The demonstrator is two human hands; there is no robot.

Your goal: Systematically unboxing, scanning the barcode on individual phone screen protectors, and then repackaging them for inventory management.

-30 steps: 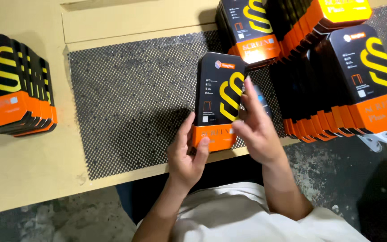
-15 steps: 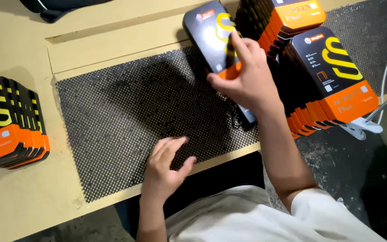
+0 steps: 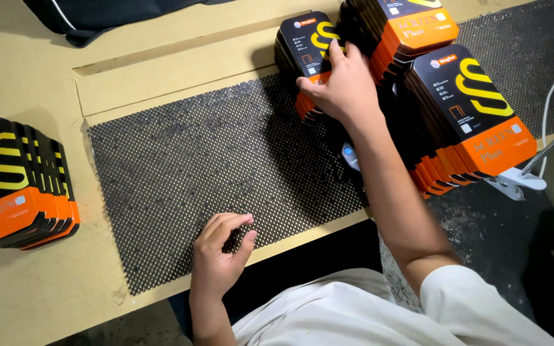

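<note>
We see the right hand (image 3: 341, 86) laid over the front package (image 3: 309, 51) of a leaning stack of black-and-orange flat retail packages, near the far edge of the worktop (image 3: 27, 70). The fingers spread across the upper face and the thumb rests against the lower orange band; the hand presses on the package, but whether it fully grasps it we cannot tell. We judge the package to be light, stiff and flat, with a smooth printed face that may slide against its neighbours. The long side edges look to us like the firmest place to take hold, since pressure on the broad face could bend it.

The right arm extends forward and slightly leftward, wrist nearly straight, forearm crossing the right end of the black mesh mat (image 3: 187, 160). Just right of it stand two more stacks, one at the far edge (image 3: 411, 25) and one nearer (image 3: 476, 115). The left hand (image 3: 219, 256) is empty, fingers loosely curled, resting on the mat at the near edge. A further stack (image 3: 17, 182) sits at the worktop's left edge.
</note>
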